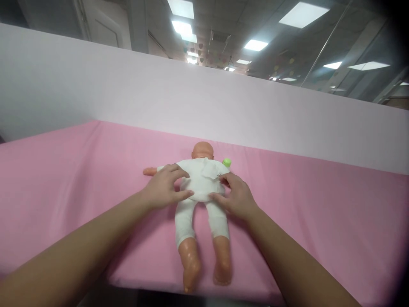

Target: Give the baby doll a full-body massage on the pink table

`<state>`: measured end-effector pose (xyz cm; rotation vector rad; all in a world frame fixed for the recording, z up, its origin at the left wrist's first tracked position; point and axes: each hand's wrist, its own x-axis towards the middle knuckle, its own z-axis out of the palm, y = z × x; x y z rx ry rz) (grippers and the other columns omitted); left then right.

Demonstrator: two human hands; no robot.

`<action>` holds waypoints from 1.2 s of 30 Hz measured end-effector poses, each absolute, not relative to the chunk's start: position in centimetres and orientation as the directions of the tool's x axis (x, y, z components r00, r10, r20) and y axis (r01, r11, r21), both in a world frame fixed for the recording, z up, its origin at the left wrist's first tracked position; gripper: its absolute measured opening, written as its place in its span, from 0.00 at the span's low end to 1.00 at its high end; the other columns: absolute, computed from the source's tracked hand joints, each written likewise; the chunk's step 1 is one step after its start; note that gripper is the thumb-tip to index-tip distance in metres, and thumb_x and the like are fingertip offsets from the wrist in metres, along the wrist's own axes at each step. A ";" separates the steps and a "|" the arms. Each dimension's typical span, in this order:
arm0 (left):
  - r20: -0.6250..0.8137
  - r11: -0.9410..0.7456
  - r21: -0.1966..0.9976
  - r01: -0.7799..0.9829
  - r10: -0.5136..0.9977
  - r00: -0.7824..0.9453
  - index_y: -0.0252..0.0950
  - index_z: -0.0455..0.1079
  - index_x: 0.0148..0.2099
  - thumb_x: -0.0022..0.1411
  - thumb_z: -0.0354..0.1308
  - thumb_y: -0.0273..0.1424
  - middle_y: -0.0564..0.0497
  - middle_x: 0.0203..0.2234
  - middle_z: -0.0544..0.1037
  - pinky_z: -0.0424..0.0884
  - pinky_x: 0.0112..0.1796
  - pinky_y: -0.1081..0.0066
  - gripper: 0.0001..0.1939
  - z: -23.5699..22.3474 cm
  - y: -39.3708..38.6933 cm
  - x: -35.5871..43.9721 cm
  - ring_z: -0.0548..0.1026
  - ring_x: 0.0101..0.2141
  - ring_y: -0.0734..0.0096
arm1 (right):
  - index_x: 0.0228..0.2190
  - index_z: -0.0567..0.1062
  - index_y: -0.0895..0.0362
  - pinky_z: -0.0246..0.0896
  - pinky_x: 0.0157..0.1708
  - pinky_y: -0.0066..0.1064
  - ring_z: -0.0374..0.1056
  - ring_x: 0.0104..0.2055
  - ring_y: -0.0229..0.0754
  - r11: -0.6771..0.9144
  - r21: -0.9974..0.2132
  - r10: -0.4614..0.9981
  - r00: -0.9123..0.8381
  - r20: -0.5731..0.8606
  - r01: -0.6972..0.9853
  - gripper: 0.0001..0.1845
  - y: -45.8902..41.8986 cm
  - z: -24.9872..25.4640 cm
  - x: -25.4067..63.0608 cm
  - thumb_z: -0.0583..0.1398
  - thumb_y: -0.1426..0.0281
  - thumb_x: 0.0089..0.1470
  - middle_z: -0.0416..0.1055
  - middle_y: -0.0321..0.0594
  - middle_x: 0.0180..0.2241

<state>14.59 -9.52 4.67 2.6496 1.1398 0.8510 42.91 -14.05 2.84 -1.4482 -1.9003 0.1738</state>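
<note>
A baby doll (204,187) with a white cloth body and tan plastic head, hands and feet lies on the pink mat, its head away from me. No face shows; it appears to lie on its front. My left hand (168,185) rests at the left side of its torso, thumb and fingers spread. On the other side, my right hand (238,194) touches the torso edge with thumb and bent fingers apart. A loose white flap (211,169) sticks up on the upper torso near my right fingertips. The doll's right-side arm is mostly hidden.
A small light-green object (226,162) lies beside the doll's right shoulder area. The pink padded mat (303,213) ends at a front edge below the doll's feet. Behind it stands a low white wall (204,102), with glass and ceiling lights beyond.
</note>
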 end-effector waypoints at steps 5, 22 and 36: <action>0.461 -0.825 0.265 0.500 0.564 0.686 0.38 0.77 0.45 0.61 0.63 0.43 0.47 0.38 0.77 0.70 0.43 0.60 0.16 4.4 -11.5 17.2 0.75 0.40 0.57 | 0.36 0.77 0.51 0.64 0.48 0.43 0.71 0.44 0.47 0.557 -0.393 0.809 -0.371 0.457 0.732 0.09 -14.6 2.4 41.4 0.69 0.63 0.54 0.76 0.36 0.37; 0.291 -0.558 0.172 0.812 0.816 0.499 0.37 0.55 0.73 0.71 0.42 0.57 0.41 0.39 0.77 0.67 0.37 0.55 0.39 4.1 -11.7 17.2 0.77 0.40 0.46 | 0.30 0.78 0.51 0.68 0.40 0.40 0.70 0.33 0.43 0.672 -0.479 0.726 -0.377 0.574 0.565 0.06 -15.7 2.6 40.6 0.62 0.73 0.58 0.76 0.35 0.29; 0.347 -0.813 0.268 0.518 0.583 0.735 0.38 0.78 0.40 0.64 0.55 0.32 0.48 0.32 0.78 0.70 0.38 0.63 0.09 4.1 -12.4 17.7 0.77 0.35 0.60 | 0.42 0.81 0.50 0.69 0.47 0.43 0.73 0.43 0.47 0.671 -0.440 0.732 -0.440 0.520 0.597 0.12 -15.4 2.2 40.1 0.65 0.72 0.55 0.80 0.38 0.38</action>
